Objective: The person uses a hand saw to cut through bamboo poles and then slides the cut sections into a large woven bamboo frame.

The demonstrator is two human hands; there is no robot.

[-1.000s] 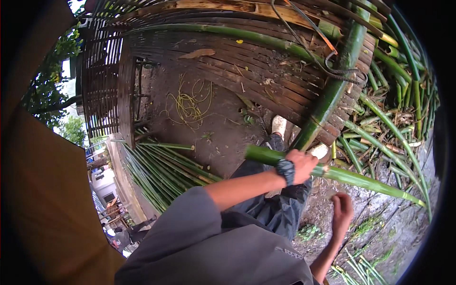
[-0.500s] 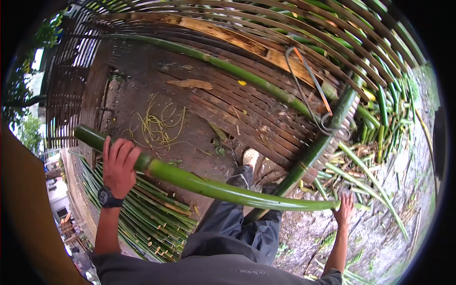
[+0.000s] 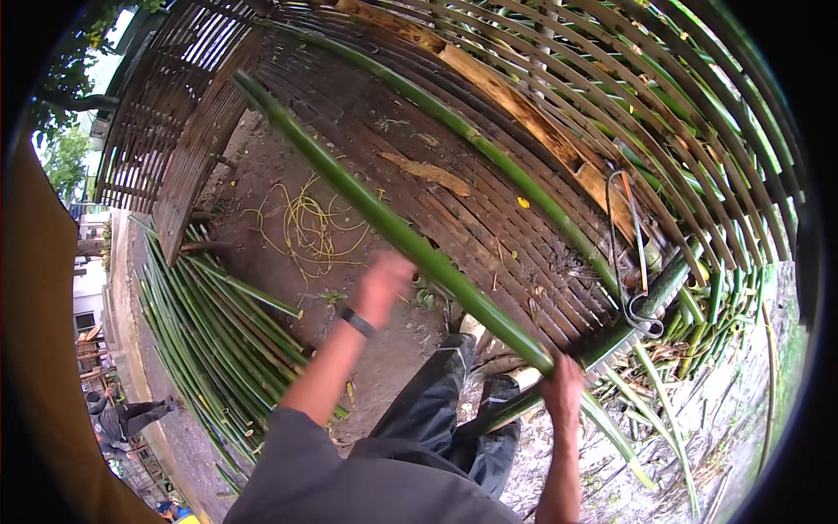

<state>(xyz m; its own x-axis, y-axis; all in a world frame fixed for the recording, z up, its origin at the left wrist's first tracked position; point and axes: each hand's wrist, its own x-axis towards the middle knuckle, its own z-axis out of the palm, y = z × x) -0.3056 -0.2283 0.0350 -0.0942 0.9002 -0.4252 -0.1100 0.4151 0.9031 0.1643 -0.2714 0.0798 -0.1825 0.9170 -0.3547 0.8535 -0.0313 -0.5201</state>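
Observation:
A long green bamboo pole (image 3: pixel 384 218) slants from the upper left down to the lower right, over a woven bamboo panel (image 3: pixel 489 201). My right hand (image 3: pixel 563 389) is closed around the pole near its lower end. My left hand (image 3: pixel 382 284), with a dark wristband, is blurred and sits just under the pole's middle. Whether it touches or grips the pole cannot be told. My dark trouser legs (image 3: pixel 436 410) and shoes stand below the pole on bare earth.
A stack of split green bamboo strips (image 3: pixel 209 341) lies at the left and more at the right (image 3: pixel 724 306). Yellow cords (image 3: pixel 305 227) lie on the ground. A thick green pole (image 3: pixel 646 297) and a metal hook (image 3: pixel 633 288) rest on the panel. Another person (image 3: pixel 122 419) bends at lower left.
The pole swung from lying across in front of me to pointing up-left. My left hand moved from the far left to the centre. My right hand rose and gripped the pole's near end.

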